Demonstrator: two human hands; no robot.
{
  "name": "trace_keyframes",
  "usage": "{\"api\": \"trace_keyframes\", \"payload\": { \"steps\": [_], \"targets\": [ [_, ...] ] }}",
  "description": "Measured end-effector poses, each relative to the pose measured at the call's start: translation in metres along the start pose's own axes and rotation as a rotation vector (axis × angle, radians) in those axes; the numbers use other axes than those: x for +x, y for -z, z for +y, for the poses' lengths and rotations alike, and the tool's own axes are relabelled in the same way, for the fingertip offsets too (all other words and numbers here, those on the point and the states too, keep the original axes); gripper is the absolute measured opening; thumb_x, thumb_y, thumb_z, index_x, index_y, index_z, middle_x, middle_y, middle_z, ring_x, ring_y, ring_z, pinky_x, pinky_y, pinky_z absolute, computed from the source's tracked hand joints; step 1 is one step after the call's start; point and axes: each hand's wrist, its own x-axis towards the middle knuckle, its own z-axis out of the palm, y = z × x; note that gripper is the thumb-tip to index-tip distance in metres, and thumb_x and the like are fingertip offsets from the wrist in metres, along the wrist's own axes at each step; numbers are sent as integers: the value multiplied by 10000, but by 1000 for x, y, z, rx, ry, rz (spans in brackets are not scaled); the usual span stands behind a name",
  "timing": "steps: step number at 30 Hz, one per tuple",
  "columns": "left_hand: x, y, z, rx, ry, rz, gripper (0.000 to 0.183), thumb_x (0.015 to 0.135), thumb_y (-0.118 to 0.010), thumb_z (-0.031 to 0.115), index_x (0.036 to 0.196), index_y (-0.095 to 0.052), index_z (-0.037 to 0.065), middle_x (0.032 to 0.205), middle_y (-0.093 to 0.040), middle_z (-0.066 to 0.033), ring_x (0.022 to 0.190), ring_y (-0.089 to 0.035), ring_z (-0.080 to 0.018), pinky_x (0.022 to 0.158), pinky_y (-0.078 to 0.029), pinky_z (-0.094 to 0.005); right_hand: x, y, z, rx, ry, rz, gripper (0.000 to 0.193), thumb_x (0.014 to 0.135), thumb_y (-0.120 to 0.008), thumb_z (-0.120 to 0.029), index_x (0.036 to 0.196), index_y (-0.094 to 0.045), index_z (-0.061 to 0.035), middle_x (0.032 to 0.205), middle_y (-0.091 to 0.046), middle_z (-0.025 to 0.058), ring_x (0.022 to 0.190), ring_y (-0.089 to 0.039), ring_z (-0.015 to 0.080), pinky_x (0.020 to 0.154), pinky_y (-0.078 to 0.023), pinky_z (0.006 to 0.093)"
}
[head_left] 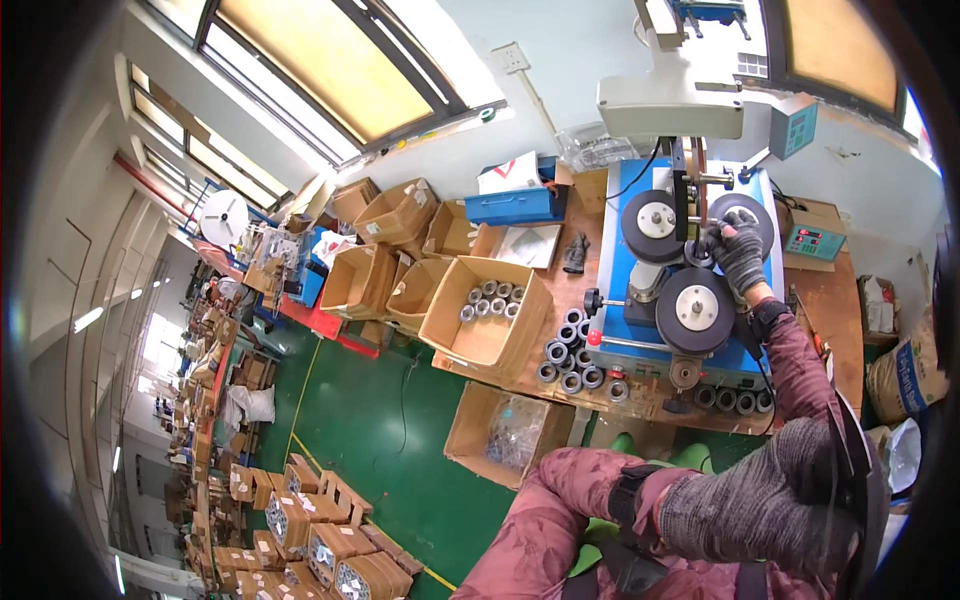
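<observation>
On the bench stands a blue machine with three black rubber wheels, among them a near wheel and a left wheel. My right hand, in a grey knit glove, reaches between the wheels with bent, closed fingers; what they grip is hidden. My left hand, gloved too, is close to the camera at lower right beside a dark edge, its fingers hidden. Left of the machine lie several grey rings, and more rings line the bench's front edge. An open carton holds several similar rings.
A floor carton with clear plastic stands below the bench. A blue bin, a dark glove and more cartons sit at left. A control box is on the right. Stacked boxes stand across the green floor.
</observation>
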Motion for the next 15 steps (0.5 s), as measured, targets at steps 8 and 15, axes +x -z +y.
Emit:
{"api": "trace_keyframes", "payload": {
  "steps": [8,15],
  "targets": [
    [-5,1,0,-18,22,20,247,772,-664,126,965,-555,17,843,-607,-42,833,-579,-142,740,-473,-278,-5,-11,2,0,90,102,137,674,-643,-127,743,-559,-44,769,-533,155,771,-505,352,683,-390,434],
    [-3,3,-5,-19,78,90,253,778,-660,134,977,-555,18,856,-606,-39,839,-578,-142,747,-473,-279,-8,-18,15,90,53,52,144,671,-667,-139,736,-583,-43,746,-542,149,711,-522,329,659,-411,414]
  ]
}}
